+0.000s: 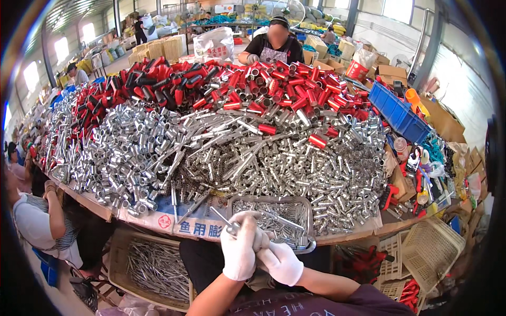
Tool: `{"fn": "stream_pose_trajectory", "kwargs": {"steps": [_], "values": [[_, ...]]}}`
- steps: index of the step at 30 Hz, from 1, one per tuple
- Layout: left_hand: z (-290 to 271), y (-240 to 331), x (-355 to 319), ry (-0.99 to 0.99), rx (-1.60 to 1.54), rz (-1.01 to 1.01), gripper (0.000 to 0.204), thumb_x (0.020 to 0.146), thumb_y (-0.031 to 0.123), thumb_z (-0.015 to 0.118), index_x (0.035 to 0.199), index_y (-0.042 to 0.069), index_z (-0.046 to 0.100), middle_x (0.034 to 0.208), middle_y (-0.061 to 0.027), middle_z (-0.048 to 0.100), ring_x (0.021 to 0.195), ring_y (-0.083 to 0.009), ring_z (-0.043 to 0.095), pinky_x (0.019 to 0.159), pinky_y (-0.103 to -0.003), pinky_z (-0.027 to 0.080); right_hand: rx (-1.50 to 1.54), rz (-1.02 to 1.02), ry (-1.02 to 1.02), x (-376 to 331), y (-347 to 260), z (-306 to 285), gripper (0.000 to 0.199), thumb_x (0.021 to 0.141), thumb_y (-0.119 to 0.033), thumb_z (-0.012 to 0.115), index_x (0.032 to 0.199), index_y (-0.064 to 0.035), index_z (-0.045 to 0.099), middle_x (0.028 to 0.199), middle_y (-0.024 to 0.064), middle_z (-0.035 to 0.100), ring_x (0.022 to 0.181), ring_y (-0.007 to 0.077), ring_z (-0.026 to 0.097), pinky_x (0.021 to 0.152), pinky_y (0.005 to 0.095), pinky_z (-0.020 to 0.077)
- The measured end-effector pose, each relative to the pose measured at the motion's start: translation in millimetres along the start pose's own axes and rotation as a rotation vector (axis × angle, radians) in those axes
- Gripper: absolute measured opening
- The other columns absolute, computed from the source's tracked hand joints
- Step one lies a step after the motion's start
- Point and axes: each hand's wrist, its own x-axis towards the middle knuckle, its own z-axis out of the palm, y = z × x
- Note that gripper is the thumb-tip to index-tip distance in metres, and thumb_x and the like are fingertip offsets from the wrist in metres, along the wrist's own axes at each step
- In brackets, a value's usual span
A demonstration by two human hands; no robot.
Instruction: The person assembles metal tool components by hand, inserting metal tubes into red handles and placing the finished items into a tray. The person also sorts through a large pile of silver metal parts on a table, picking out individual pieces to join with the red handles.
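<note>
Both my hands wear white gloves and meet over the near edge of the table. My left hand (239,247) is closed around a slim metal rod (220,216), which points up and to the left; a short metal collar (232,228) shows at the fingers. Pressed against it from the right, my right hand (280,262) has its fingers pinched together, and whatever they grip is hidden. Just beyond the hands is a grey plastic tray (310,213) of small metal pins and rods. Loose silvery fittings (274,171) lie heaped behind it.
Silver sleeves (124,152) are piled left, red tubes (311,95) and red-black handles (158,81) at the back. A blue bin (398,113) stands right. Crates of rods (158,268) and red parts (408,292) flank my lap. Co-workers sit opposite (276,45) and at left (39,221).
</note>
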Motion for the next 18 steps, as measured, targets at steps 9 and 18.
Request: {"fn": "stream_pose_trajectory", "kwargs": {"steps": [9,18], "values": [[-9.1,1.3,2.2,0.073,-0.074,-0.008,0.022,0.102,0.023,0.049,0.106,0.002,0.051,0.055,0.0041,0.032,0.047,-0.0075,0.032,0.061,-0.031,0.052,-0.466,-0.314,0.096,9.1,1.5,5.6,0.03,0.101,-0.028,0.048,0.084,-0.0056,0.058,0.063,-0.0035,0.047,0.051,0.0083,0.044,0.046,0.0256,0.0325],[-14.5,18.5,-4.0,0.075,-0.109,0.074,0.016,0.098,0.013,0.053,0.11,0.001,0.054,0.053,0.0038,0.036,0.046,-0.0084,0.035,0.064,-0.032,0.05,-0.851,-0.485,0.122,3.8,11.4,-5.2,0.033,0.089,-0.03,0.064,0.068,-0.0082,0.052,0.056,0.0129,0.055,0.048,0.0281,0.059,0.046,0.039,0.0452]]}}
